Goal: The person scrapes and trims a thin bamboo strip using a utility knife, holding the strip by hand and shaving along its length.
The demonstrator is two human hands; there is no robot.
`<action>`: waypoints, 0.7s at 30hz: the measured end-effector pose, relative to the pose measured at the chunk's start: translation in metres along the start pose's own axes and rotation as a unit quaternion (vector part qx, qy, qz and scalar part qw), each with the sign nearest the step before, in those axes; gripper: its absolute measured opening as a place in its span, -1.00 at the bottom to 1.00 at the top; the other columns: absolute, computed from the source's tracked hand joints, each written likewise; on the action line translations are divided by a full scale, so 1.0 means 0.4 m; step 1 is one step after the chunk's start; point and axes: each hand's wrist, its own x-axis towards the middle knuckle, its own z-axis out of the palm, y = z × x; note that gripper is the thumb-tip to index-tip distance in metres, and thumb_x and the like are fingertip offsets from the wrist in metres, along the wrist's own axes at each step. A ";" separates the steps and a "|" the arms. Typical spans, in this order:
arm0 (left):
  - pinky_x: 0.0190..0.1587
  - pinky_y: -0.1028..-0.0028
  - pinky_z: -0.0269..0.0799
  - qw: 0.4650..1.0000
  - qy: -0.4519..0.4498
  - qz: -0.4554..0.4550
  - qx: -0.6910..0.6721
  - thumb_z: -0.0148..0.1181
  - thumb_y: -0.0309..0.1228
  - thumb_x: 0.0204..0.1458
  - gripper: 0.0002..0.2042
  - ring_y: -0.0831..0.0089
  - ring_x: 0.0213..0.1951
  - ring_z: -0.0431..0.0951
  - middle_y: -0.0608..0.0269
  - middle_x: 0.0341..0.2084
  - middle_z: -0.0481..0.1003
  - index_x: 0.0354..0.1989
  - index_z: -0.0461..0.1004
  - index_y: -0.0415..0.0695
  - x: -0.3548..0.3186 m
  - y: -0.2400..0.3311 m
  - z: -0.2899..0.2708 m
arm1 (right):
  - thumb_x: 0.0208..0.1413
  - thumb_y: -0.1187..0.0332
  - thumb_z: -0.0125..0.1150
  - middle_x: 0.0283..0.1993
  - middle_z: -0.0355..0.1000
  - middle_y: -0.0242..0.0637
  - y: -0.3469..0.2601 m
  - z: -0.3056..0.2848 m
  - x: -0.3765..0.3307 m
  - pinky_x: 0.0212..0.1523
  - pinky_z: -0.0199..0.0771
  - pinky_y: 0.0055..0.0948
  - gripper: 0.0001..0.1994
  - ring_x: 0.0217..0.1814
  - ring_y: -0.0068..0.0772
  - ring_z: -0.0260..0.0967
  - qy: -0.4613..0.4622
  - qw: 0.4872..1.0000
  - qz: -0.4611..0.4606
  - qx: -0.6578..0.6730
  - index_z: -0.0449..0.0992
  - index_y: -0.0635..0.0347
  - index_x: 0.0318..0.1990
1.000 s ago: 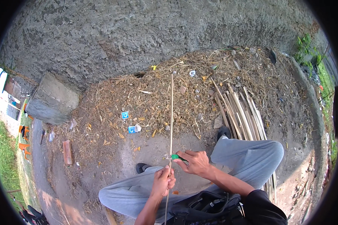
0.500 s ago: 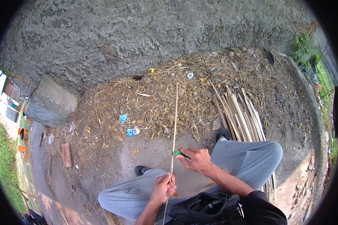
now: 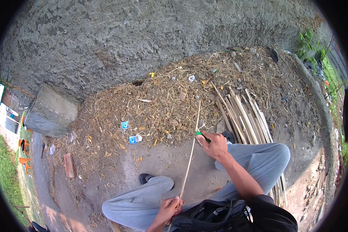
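Observation:
My left hand (image 3: 169,209) is closed round the lower part of a long, thin, pale wooden strip (image 3: 189,160), close to my lap. The strip slants up and away to the right. Farther out, my right hand (image 3: 215,146) grips a green-handled tool (image 3: 199,133), its fingers wrapped round the handle. The tool meets the strip near its far end; its blade, if any, is too small to make out. Between my bent knees in grey trousers (image 3: 141,199), the strip hangs over bare ground.
To the right lies a bundle of pale split strips (image 3: 247,116), partly under my right leg. Dry straw litter (image 3: 162,104) covers the ground up to a rough wall (image 3: 143,38). Two blue packets (image 3: 125,125), a brick (image 3: 69,165) and a concrete block (image 3: 52,110) lie leftward.
My right hand has slid the green tool outward along the strip, away from me. My left hand has drawn down toward my lap, and the strip now tilts more to the right.

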 end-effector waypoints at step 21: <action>-0.70 0.60 -0.03 0.997 0.056 -0.039 0.042 -0.08 -0.16 0.34 -0.67 0.70 -0.72 0.11 0.47 -0.74 0.19 -0.39 0.38 -0.12 -0.123 0.051 -0.085 | 0.24 0.09 0.13 -0.66 0.31 -0.26 0.104 -0.008 0.040 -0.45 0.30 -0.40 -0.61 -0.53 -0.64 0.21 0.127 0.945 0.200 0.227 0.58 0.29 -0.08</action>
